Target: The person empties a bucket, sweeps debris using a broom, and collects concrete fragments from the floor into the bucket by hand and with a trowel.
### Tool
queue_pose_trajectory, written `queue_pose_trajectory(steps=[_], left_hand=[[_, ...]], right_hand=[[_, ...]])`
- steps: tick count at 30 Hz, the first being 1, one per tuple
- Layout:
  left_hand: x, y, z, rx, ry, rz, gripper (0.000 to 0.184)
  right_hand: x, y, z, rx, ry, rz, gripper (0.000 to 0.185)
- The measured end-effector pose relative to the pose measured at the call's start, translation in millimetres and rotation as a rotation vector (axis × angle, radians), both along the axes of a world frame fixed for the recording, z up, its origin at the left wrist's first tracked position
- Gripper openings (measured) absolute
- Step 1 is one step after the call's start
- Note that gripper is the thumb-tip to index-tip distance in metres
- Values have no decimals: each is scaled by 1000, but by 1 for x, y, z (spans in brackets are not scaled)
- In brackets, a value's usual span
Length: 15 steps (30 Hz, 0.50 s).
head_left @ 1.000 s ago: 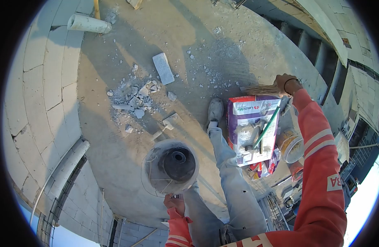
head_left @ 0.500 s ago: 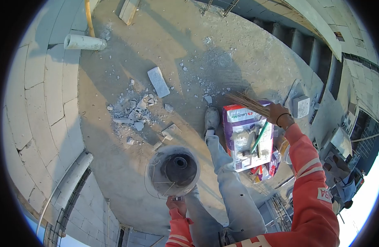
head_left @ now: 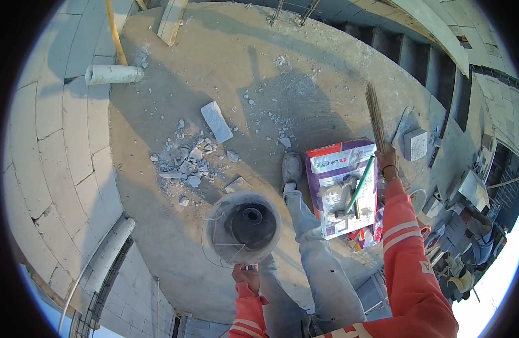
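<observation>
My right hand (head_left: pixel 386 158) is closed round the base of a twig broom (head_left: pixel 375 112), whose bristles point away from me, beyond the upper right corner of a LeichtMix bag (head_left: pixel 327 163). On that bag lie a green-handled tool (head_left: pixel 361 183) and some grey, dusty items. My left hand (head_left: pixel 246 276) is closed at the near rim of a grey bucket (head_left: pixel 215 225); a dark round thing with a hole (head_left: pixel 251 216) shows inside it. What exactly the left fingers grip at the rim is too small to tell.
Broken rubble (head_left: pixel 189 163) and a white block (head_left: pixel 216 121) lie on the floor. A pipe piece (head_left: pixel 114 74) is by the left wall. Another block (head_left: pixel 415 145) lies at right, near the stairs (head_left: pixel 413 56). A person (head_left: pixel 482 242) is at the far right.
The broom swung from pointing left over the bag to pointing away from me. My right hand moved slightly right. The bucket shifted a little to the right in view.
</observation>
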State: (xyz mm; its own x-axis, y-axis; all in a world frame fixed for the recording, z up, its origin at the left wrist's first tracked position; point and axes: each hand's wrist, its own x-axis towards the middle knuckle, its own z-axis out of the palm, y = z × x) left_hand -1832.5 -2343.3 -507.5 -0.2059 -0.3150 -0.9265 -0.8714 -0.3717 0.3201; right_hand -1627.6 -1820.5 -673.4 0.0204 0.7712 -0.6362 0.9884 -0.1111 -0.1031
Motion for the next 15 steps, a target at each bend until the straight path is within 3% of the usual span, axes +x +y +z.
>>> queue_pose_trajectory(steps=[2,3,7,10,13,15], left_hand=[[-2,-4,-6,-20,-32,3,32],[0,-7,-7,-42,-78,7,30],[-4,20,-5,-25,-21,-46,26],[-6,14,-2,-56,-46,-39,26],[0,3,-4,-5,-89,-17,27],[-1,12,-3,-2,-69,-15,26]], right_hand=[[-26,-19,-8,-50,46,205,61],[-49,-49,6,-15,62,348,61],[-84,-106,68,-288,124,549,64],[-90,-110,105,-280,96,492,66],[-86,-72,92,28,204,344,67],[-88,-22,50,135,180,286,66]])
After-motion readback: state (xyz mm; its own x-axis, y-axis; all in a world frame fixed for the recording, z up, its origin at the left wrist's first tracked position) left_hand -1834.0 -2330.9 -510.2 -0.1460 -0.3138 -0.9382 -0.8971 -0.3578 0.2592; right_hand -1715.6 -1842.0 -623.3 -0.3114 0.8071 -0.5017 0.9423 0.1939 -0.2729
